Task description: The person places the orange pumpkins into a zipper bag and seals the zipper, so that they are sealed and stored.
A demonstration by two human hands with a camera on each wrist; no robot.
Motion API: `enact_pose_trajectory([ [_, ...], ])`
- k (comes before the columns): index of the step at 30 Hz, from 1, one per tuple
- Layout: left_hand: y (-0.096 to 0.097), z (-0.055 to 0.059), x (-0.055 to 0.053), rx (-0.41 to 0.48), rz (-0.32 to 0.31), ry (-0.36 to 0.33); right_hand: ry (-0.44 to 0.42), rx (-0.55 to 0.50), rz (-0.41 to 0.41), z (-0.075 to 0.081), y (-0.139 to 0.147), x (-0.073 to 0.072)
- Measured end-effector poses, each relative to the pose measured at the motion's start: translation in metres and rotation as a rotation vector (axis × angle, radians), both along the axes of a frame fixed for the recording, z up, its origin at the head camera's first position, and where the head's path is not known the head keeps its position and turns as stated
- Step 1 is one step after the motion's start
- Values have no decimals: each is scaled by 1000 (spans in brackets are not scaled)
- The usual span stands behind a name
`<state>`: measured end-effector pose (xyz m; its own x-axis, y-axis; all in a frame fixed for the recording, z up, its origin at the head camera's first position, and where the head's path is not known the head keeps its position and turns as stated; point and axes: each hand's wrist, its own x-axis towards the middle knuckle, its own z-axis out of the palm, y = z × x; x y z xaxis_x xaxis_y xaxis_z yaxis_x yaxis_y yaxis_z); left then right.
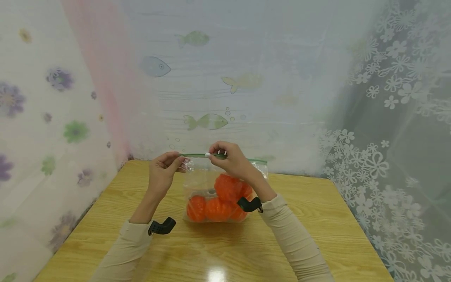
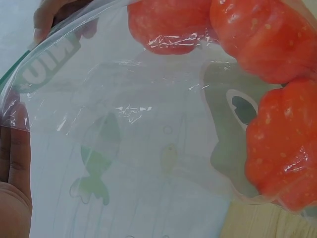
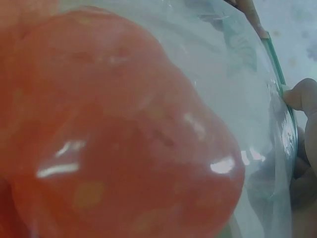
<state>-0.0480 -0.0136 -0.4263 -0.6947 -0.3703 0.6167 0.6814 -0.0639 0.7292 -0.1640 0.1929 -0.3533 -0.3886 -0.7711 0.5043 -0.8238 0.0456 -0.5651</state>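
Observation:
A clear zip bag (image 1: 199, 181) stands upright on the table, its green zip strip (image 1: 192, 155) running along the top. Inside lie several ribbed, speckled orange-red tomatoes (image 1: 216, 209), piled higher on the right. At the bag's upper left corner, my left hand (image 1: 161, 172) pinches the strip's end between thumb and fingers. My right hand (image 1: 232, 159) grips the strip near its middle, thumb and index finger right at the white slider (image 1: 207, 155). The right wrist view shows that thumb pressed on the green strip, with one tomato (image 3: 129, 134) filling much of the picture.
The wood-grain table (image 1: 299, 235) extends on both sides of the bag. Behind it hangs a pale curtain (image 1: 282, 51) with printed fish; flowered sheets hang left and right. Dark wrist cameras (image 1: 162, 226) sit on both forearms, the right one overlapping the bag in the head view.

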Motion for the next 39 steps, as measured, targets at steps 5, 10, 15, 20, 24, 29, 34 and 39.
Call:
enact_pose_trajectory([
  [5,0,0,1,14,-10,20,-7,-26,-5,-2,4,-2],
  [10,0,0,1,20,-8,19,-12,-38,-13,-2,7,-4],
  [15,-4,-1,-2,22,-12,21,-14,-33,-31,-2,10,-7],
  [20,-7,-1,-6,14,-22,39,-25,-36,-40,-2,10,-10],
  [24,-12,2,-7,-39,-35,22,-36,-47,-36,0,9,-10],
  [29,-25,13,-16,-200,-55,-83,-41,-45,-55,4,1,-14],
  [34,-35,24,-33,-330,-48,-183,-16,-43,-52,7,-10,-18],
  [39,-49,33,-58,-380,-94,-153,29,-39,-71,8,-25,-31],
])
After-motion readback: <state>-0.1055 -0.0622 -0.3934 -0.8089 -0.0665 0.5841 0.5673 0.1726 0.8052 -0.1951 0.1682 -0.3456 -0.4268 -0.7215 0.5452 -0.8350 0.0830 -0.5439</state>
